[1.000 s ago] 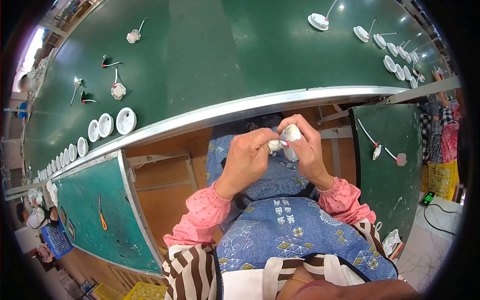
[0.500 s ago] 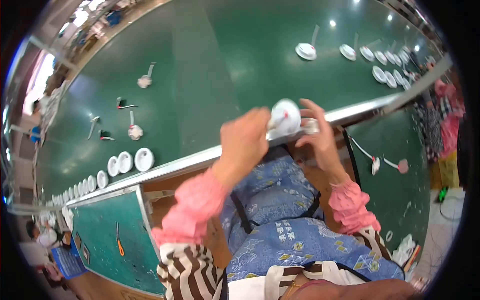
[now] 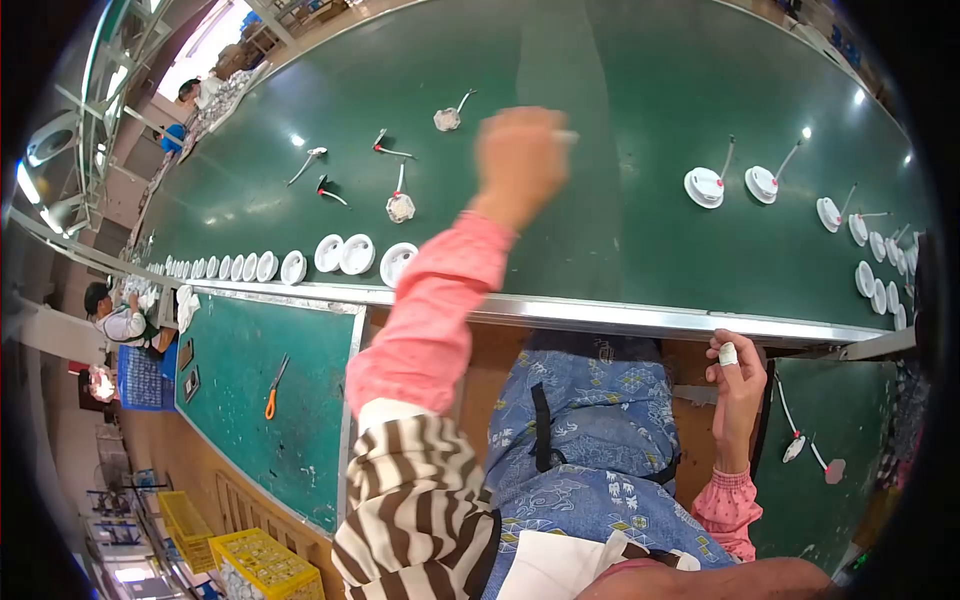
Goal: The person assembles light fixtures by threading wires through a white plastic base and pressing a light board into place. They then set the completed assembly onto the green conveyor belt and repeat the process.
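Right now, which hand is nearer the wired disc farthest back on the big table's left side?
Left. The left hand is over the big table, just right of the wired disc in view; the right hand is short of the near edge, farther off to the right.

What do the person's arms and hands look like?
Both arms have pink sleeve covers, gathered at the right wrist. Above the left one is a brown-and-white striped sleeve. The right hand has a white wrap on one digit; the left hand is blurred.
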The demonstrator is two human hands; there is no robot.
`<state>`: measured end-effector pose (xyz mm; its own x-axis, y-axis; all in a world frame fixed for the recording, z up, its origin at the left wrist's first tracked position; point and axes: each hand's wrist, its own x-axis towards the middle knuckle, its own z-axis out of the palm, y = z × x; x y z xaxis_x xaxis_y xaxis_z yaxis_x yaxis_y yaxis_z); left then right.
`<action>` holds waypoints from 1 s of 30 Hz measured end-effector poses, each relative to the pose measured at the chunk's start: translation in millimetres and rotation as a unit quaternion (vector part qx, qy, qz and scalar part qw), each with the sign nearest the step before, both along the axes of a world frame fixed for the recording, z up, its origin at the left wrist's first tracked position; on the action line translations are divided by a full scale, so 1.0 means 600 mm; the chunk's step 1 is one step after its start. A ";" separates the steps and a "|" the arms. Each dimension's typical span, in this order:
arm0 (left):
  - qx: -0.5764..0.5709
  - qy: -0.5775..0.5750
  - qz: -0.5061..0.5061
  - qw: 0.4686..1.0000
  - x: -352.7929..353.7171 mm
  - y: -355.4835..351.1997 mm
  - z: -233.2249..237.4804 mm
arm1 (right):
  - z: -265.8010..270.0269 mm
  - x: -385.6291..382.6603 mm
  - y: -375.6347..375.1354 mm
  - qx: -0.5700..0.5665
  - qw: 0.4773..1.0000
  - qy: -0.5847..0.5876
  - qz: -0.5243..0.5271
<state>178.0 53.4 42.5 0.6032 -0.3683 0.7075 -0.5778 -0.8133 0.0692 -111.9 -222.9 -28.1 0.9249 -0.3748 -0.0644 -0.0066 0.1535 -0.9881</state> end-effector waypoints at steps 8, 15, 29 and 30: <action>-0.032 0.306 0.293 0.905 0.089 0.325 -0.107 | 0.025 0.045 0.086 0.015 0.996 0.019 0.087; -0.478 0.474 -0.149 0.725 -0.159 0.061 -0.016 | 0.065 0.079 0.153 -0.179 0.973 -0.107 0.099; -0.174 0.236 -0.181 0.939 -0.343 -0.042 -0.020 | 0.038 0.013 0.049 0.095 0.975 -0.044 0.197; -0.101 0.156 -0.205 0.961 -0.345 -0.047 -0.012 | 0.032 0.011 0.049 0.147 0.964 -0.045 0.216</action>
<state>-29.1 25.3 35.5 0.6305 -0.4944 0.5984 -0.7727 -0.4732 0.4232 -105.5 -193.3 -8.6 0.9974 0.0694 -0.0214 -0.0492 0.4298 -0.9016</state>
